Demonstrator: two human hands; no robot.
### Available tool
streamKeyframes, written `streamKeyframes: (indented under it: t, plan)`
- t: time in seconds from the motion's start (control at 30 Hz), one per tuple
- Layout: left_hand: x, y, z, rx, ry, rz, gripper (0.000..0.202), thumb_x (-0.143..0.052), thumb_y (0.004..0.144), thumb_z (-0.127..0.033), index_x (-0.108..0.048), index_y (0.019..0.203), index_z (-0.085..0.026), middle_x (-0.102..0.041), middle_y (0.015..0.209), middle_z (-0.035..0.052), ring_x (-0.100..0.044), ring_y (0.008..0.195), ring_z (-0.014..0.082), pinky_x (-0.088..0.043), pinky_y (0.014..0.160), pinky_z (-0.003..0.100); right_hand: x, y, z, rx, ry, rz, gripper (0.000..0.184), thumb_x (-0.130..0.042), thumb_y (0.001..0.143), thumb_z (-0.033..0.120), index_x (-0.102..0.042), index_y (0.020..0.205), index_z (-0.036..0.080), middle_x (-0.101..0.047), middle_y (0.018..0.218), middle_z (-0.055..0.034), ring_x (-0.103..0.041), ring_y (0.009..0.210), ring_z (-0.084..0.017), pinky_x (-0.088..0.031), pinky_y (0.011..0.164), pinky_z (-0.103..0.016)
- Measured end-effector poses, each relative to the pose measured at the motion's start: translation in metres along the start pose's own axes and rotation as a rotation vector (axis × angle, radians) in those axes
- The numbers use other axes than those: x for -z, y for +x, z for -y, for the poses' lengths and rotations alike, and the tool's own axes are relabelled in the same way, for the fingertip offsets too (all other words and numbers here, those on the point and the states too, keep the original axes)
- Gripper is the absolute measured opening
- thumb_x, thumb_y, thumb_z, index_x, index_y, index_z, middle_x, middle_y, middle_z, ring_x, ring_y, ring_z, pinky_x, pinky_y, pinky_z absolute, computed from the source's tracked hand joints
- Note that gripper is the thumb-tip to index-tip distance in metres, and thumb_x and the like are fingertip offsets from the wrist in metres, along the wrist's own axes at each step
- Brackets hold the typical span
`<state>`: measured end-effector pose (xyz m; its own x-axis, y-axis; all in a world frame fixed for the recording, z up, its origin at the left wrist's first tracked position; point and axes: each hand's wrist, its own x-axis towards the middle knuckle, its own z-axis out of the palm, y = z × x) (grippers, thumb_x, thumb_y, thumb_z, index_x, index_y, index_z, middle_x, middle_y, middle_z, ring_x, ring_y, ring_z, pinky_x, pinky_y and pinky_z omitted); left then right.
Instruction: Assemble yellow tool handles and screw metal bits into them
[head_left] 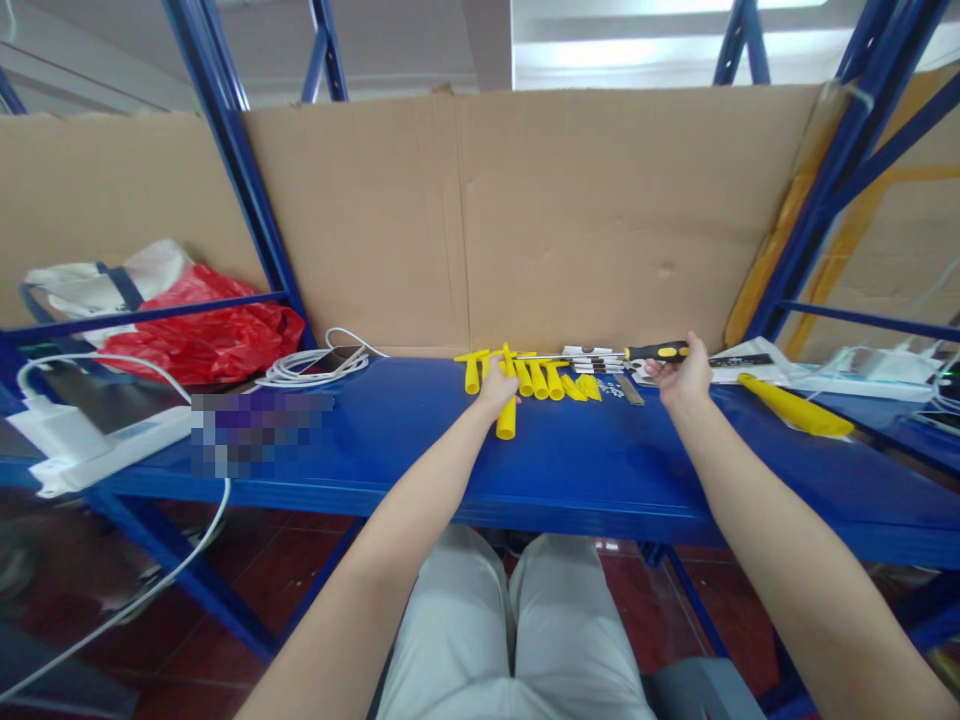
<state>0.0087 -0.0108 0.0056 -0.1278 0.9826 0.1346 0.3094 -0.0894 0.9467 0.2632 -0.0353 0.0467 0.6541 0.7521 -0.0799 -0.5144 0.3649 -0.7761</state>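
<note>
My left hand (496, 388) is closed around a yellow T-shaped plastic piece (507, 420), whose round tube points toward me. In my right hand (686, 372) is a screwdriver (658, 352) with a black and yellow handle, held level. Its long shaft runs left toward the yellow piece; I cannot tell whether the tip touches it. More yellow T-shaped pieces (539, 380) stand in a row beside my left hand. Between the hands lie small flat yellow parts (587, 386), tiny metal bits (611, 388) and a flat grey metal strip (630, 390).
The blue table (420, 430) is backed by a cardboard panel (585, 200) and blue rack posts (247, 190). At left are a red plastic bag (206, 325), a coiled white cable (311, 368) and a power strip (142, 440). A yellow cone-shaped piece (795, 408) lies at right.
</note>
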Motion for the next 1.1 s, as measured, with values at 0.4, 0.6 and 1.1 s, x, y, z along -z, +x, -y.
streamKeyframes:
  t: [0.4,0.6,1.1]
  plan:
    - [0.001,0.001,0.0,0.009,0.009,-0.001,0.06,-0.056,0.084,-0.001,-0.042,0.138,-0.023,-0.069,0.111,0.0067,-0.063,0.052,0.0085,-0.053,0.049,0.02,-0.002,-0.007,0.002,-0.071,0.03,-0.052,0.025,-0.048,0.097,0.042,-0.047,0.081,0.023,-0.036,0.051,0.009,-0.049,0.04,-0.009,-0.047,0.037,-0.017]
    - [0.002,0.002,0.001,-0.003,0.01,0.023,0.062,-0.054,0.083,0.0,-0.041,0.139,-0.022,-0.069,0.111,0.0064,-0.062,0.053,0.008,-0.053,0.05,0.019,0.002,-0.005,0.004,-0.116,-0.013,0.008,0.028,-0.051,0.095,0.046,-0.046,0.08,0.023,-0.04,0.056,0.0076,-0.05,0.045,-0.009,-0.048,0.042,-0.017]
    - [0.005,-0.001,-0.005,-0.002,0.063,0.032,0.062,-0.057,0.081,-0.001,-0.043,0.138,-0.022,-0.069,0.102,0.0054,-0.063,0.053,0.0104,-0.056,0.054,0.024,0.017,0.011,0.011,-0.119,-0.176,0.188,0.038,-0.045,0.094,0.057,-0.044,0.075,0.024,-0.039,0.048,0.0055,-0.038,0.037,-0.012,-0.033,0.031,-0.021]
